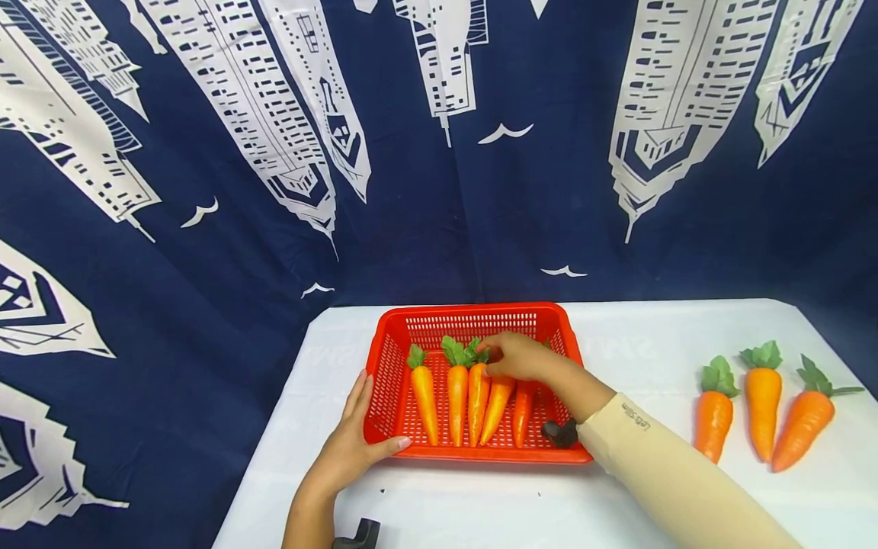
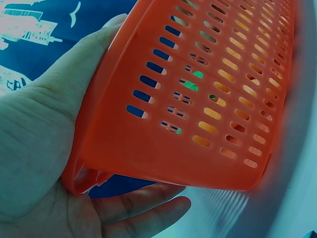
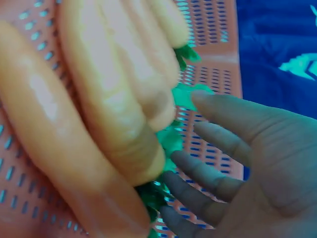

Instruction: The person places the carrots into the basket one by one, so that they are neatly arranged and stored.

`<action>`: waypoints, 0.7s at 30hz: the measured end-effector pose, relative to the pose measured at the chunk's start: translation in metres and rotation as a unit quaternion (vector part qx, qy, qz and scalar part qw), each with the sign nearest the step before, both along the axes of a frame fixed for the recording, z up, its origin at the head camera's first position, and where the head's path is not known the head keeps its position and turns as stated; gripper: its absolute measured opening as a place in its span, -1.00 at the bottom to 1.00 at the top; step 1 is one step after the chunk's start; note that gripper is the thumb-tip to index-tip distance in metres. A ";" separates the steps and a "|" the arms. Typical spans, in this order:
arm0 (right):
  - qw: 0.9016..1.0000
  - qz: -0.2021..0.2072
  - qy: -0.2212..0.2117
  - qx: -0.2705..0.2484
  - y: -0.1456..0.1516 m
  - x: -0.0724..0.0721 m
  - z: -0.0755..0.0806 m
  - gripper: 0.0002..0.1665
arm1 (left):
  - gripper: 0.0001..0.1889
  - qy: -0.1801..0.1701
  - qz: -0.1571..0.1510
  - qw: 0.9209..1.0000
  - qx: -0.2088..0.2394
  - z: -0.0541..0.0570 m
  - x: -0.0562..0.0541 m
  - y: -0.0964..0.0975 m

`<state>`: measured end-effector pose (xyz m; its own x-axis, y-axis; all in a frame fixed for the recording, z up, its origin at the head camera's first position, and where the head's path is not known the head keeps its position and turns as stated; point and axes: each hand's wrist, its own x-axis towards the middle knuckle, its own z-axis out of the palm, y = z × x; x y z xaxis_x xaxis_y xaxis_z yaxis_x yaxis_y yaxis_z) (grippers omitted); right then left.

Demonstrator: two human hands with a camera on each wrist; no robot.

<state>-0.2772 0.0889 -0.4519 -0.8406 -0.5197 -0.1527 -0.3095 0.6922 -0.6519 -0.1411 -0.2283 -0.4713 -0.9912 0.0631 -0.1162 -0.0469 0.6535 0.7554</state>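
Note:
A red plastic basket (image 1: pixel 480 453) with slotted walls stands on the white table, and several orange toy carrots (image 1: pixel 424 400) with green leaf tops lie in it side by side. My left hand (image 1: pixel 348 450) holds the basket by its front left corner, thumb over the rim; in the left wrist view the fingers (image 2: pixel 148 213) come round below the rim. Inside the basket, my right hand (image 1: pixel 517 356) is over the leafy ends. Its fingers (image 3: pixel 213 176) are loosely spread beside the green leaves (image 3: pixel 171 139) in the right wrist view, with no carrot gripped.
Three more carrots (image 1: pixel 763 412) lie on the white tablecloth (image 1: pixel 638 351) to the right of the basket. Behind the table hangs a dark blue curtain (image 1: pixel 425 229) with white building prints. My right forearm sleeve (image 1: pixel 679 473) crosses the basket's right front corner.

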 end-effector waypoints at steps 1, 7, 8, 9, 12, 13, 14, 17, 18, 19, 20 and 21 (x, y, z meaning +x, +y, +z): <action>1.000 -0.007 0.006 -0.005 0.002 0.001 0.004 -0.45 | 0.28 0.001 0.001 1.000 0.000 0.000 0.000 0.000; 0.996 -0.039 0.003 -0.076 0.020 0.006 0.026 -0.46 | 0.29 -0.002 0.003 1.000 0.007 0.000 0.000 0.000; 0.995 -0.042 0.004 -0.090 0.024 0.007 0.029 -0.46 | 0.29 -0.003 0.004 1.000 0.007 0.000 0.000 0.000; 0.994 -0.047 0.006 -0.101 0.028 0.008 0.032 -0.46 | 0.29 -0.004 0.004 1.000 0.007 0.001 0.000 0.000; 0.988 -0.064 0.007 -0.141 0.040 0.012 0.039 -0.46 | 0.29 -0.004 0.006 1.000 0.003 0.001 0.001 0.000; 0.986 -0.071 0.006 -0.151 0.044 0.013 0.042 -0.45 | 0.29 -0.004 0.006 1.000 0.001 0.001 0.001 0.000; 0.984 -0.076 0.008 -0.159 0.048 0.014 0.044 -0.45 | 0.29 -0.003 0.006 1.000 0.000 0.001 0.001 0.000; 0.980 -0.096 0.012 -0.175 0.061 0.019 0.049 -0.46 | 0.30 -0.001 0.005 1.000 0.000 0.001 0.001 0.000; 0.979 -0.104 0.014 -0.177 0.065 0.021 0.050 -0.46 | 0.30 -0.001 0.004 1.000 0.001 0.001 0.000 0.000; 0.978 -0.110 0.018 -0.178 0.070 0.023 0.052 -0.46 | 0.30 0.000 0.004 1.000 0.001 0.001 0.000 0.000; 0.977 -0.116 0.023 -0.178 0.074 0.024 0.053 -0.46 | 0.29 0.000 0.003 1.000 0.001 0.001 0.000 0.000; 0.976 -0.123 0.027 -0.178 0.079 0.026 0.054 -0.46 | 0.29 0.001 0.002 1.000 0.001 0.000 0.001 0.000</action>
